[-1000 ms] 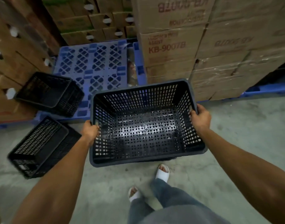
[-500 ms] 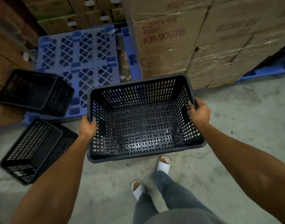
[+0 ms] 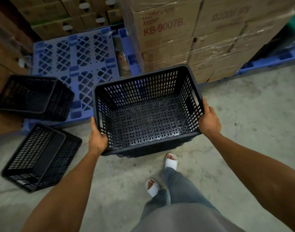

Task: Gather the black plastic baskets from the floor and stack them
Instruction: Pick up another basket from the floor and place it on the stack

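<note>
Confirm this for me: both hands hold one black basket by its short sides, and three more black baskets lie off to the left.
One detail is wrong: the head view shows two more baskets on the left, not three, the far basket and near basket. The left hand and right hand do hold the held basket by its short sides.

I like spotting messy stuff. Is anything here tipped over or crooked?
Yes. Two black baskets at the left are tipped over: one half on the blue pallet, one on the floor. The basket held by both hands sits level and empty.
</note>
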